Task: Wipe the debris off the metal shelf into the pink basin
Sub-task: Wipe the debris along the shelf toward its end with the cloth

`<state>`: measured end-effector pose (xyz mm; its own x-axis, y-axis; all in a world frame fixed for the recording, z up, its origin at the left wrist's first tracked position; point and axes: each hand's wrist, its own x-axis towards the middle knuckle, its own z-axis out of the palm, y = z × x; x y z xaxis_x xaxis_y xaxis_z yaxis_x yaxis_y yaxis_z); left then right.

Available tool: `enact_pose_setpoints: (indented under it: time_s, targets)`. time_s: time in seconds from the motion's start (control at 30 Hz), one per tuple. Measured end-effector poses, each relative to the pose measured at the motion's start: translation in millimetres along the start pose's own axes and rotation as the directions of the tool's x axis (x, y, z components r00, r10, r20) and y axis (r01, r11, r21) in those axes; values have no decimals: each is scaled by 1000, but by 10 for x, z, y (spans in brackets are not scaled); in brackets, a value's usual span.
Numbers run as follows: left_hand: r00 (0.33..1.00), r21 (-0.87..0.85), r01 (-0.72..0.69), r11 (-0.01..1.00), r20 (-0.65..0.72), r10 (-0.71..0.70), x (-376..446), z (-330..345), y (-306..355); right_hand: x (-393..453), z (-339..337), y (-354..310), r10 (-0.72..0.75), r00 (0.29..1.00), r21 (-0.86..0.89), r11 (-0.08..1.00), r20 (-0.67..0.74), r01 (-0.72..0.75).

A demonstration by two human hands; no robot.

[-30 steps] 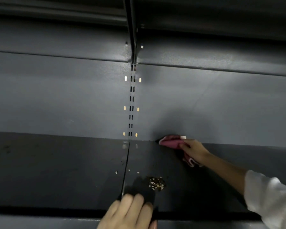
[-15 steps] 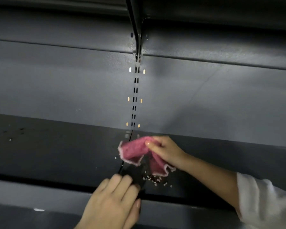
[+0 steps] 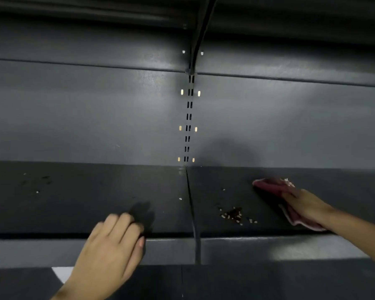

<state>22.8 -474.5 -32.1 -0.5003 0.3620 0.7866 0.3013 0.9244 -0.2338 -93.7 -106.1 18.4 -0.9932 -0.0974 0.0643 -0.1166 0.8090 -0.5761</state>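
Observation:
A small pile of brown and pale debris (image 3: 234,214) lies on the dark metal shelf (image 3: 214,187), just right of the seam between two shelf panels. My right hand (image 3: 305,207) holds a pink cloth (image 3: 268,184) down on the shelf, to the right of the pile and a little behind it. My left hand (image 3: 115,241) rests on the shelf's front edge left of the seam, fingers bent onto the surface and holding nothing. The pink basin is not in view.
A few stray crumbs (image 3: 37,192) lie on the left panel, and one (image 3: 180,199) lies beside the seam (image 3: 189,202). A slotted upright (image 3: 188,116) runs up the grey back wall. Another shelf hangs overhead. A white patch (image 3: 62,273) shows below the front lip.
My right hand carried the cloth from the seam back to the right, leaving the debris pile uncovered. My left hand shifted left along the front edge.

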Motion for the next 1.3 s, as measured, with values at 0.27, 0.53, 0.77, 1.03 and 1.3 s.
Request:
enact_pose_setpoints:
  time_s: [0.27,0.53,0.77,1.03,1.3]
  targets:
    - [996,-131,-6,991,-90,-6,-62,47,-114,-142,599,-850,169,984,-57,983,-59,-172]
    - [990,-101,25,995,-136,-39,-72,110,-96,76,1255,-1718,62,983,83,995,-175,-48]
    - [992,-118,32,993,-121,-46,-72,103,-105,235,1703,-2283,85,982,255,966,-168,-40]
    - [995,-160,54,986,-77,-67,-83,84,-107,542,878,-1880,202,953,598,801,-226,-28]
    - [998,-137,32,990,-48,-39,-65,78,-96,409,366,-426,335,868,180,941,-367,-287]
